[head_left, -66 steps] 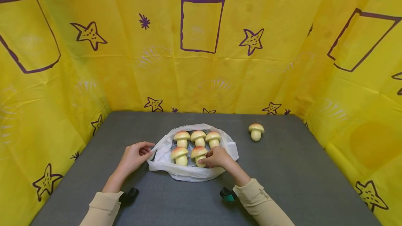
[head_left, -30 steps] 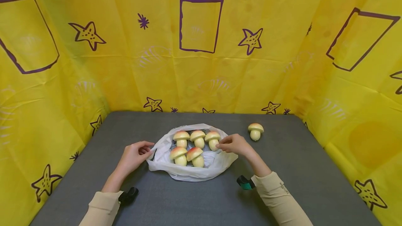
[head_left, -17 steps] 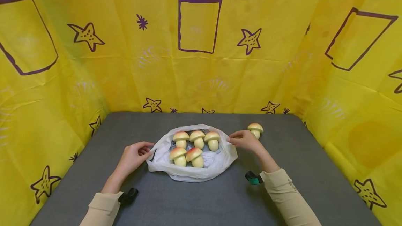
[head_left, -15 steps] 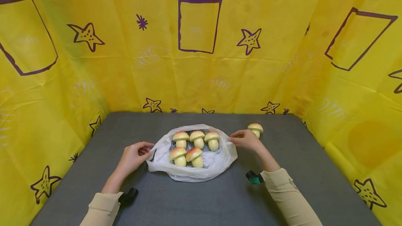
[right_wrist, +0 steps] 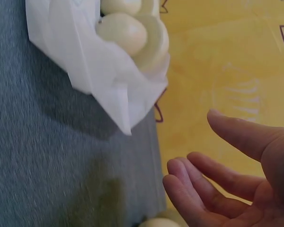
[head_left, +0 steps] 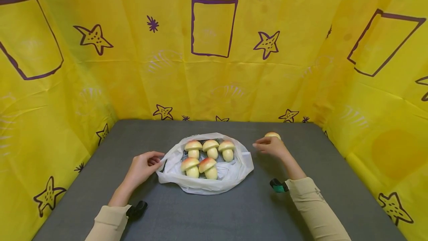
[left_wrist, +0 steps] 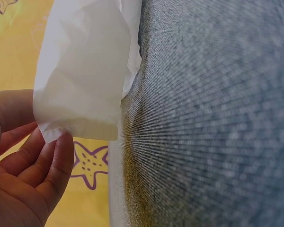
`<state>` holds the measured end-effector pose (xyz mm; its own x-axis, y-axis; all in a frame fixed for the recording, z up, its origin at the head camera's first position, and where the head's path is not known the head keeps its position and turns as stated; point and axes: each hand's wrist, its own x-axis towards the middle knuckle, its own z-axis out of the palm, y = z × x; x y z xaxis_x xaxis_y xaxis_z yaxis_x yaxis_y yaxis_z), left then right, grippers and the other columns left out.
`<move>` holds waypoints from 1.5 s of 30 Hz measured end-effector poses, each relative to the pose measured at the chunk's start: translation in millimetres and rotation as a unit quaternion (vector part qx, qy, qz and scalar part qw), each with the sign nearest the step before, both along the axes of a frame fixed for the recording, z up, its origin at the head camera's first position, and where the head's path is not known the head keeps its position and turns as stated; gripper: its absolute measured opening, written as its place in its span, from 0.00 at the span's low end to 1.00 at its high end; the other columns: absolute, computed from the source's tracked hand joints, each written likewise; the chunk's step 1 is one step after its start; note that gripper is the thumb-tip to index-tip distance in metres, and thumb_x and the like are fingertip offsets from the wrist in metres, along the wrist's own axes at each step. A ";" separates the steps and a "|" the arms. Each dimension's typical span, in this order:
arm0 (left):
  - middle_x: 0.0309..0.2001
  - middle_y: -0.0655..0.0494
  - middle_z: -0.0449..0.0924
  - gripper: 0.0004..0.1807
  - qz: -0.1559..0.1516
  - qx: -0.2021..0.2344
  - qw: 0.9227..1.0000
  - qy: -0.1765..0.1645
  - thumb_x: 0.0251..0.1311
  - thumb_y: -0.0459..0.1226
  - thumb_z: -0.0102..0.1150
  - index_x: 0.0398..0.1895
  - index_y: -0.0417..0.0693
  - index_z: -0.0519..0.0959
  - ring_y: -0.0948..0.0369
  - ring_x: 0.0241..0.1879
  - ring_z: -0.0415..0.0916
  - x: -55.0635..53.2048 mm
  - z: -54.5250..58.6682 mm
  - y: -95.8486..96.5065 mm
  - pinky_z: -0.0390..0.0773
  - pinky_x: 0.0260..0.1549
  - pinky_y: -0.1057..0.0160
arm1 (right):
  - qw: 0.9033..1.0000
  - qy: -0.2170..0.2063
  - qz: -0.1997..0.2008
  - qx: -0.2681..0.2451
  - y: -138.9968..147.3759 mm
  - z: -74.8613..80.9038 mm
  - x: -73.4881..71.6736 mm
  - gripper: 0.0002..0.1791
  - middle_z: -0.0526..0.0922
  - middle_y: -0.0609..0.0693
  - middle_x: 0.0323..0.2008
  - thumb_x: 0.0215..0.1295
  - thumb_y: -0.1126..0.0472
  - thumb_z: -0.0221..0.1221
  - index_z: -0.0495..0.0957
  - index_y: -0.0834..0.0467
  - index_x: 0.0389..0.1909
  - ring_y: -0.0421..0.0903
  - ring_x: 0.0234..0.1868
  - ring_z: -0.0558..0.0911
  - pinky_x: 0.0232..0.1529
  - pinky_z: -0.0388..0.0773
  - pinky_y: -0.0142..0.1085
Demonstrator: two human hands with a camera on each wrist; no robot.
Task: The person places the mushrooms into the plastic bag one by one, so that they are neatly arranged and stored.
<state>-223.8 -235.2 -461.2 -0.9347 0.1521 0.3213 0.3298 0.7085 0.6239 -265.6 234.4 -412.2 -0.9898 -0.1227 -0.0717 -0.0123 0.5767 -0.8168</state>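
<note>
My left hand (head_left: 143, 168) pinches the left edge of a white plastic bag (head_left: 200, 186); the left wrist view shows the bag's edge (left_wrist: 85, 71) between thumb and fingers. Several toy mushrooms (head_left: 210, 168) with orange-yellow caps and pale stems sit inside the bag's open mouth, in two rows. My right hand (head_left: 272, 147) is over the table to the right of the bag, fingers loosely bent, holding nothing. Just behind it stands a lone mushroom (head_left: 273, 135), only its cap showing in the head view. In the right wrist view a pale rounded part of a mushroom (right_wrist: 159, 222) shows below the fingers.
The dark grey table (head_left: 214, 215) is enclosed on three sides by a yellow cloth (head_left: 214, 84) printed with purple stars and shapes. Black bands with camera units (head_left: 137, 209) are on both wrists.
My right hand let go of a mushroom in the bag's front row, touched the bag's right edge, then moved right towards the lone mushroom. My left hand stayed at the bag's left edge.
</note>
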 end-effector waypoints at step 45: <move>0.30 0.56 0.81 0.13 -0.001 -0.002 1.000 -0.011 0.52 0.32 0.66 0.42 0.45 0.83 0.66 0.27 0.76 -1.4 -1.1 2.6 0.77 0.28 0.70 | 0.993 -0.036 -0.104 0.042 72.3 -20.9 -4.9 0.30 0.83 0.66 0.43 0.62 0.51 0.61 0.75 0.73 0.52 0.52 0.39 0.86 0.37 0.82 0.37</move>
